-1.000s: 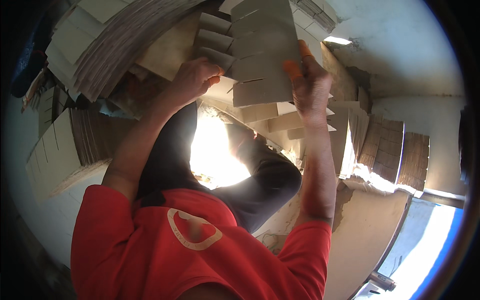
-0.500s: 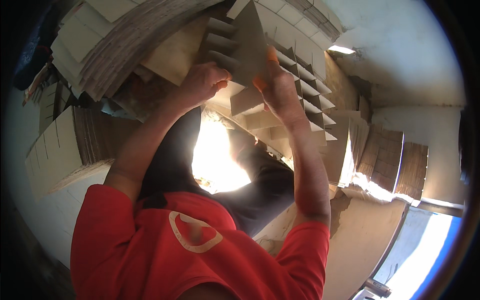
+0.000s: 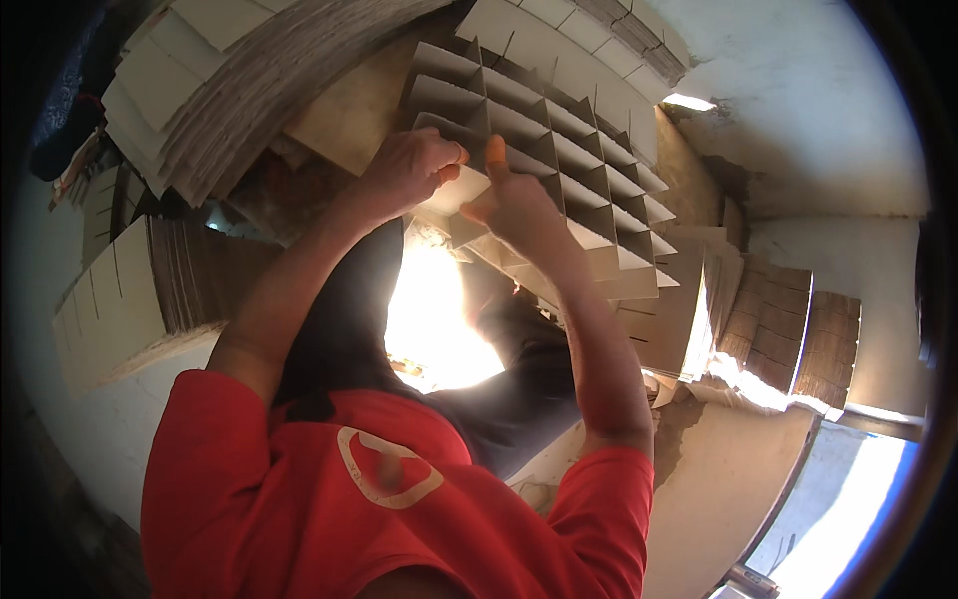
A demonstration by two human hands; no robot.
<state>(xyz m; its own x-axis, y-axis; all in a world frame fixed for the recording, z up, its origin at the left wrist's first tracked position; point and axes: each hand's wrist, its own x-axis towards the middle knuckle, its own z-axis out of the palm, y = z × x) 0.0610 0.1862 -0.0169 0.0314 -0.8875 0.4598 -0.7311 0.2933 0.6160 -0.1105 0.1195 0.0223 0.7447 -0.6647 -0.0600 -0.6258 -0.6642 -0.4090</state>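
Note:
A cardboard divider grid (image 3: 559, 170) of interlocked slotted strips leans in front of me, its open cells facing up. My left hand (image 3: 411, 172) is closed at the grid's near left corner, its fingertips pinching a strip's edge. Close beside it, my right hand (image 3: 521, 208) grips a cross strip near that same end, one orange-covered finger stretched along it. Orange coverings also show on the left fingertips. Part of the grid's near side is hidden behind my right hand and forearm.
Tall stacks of cardboard sheets (image 3: 235, 95) stand at the far left. A slotted cardboard bundle (image 3: 110, 290) lies at the left. More slotted stacks (image 3: 768, 314) stand at the right by the wall. Bright light glares between my legs.
The upright cardboard piece in my right hand has come down into line with the grid, which now shows its cells fully. My right hand has shifted left and lower; my left has hardly moved.

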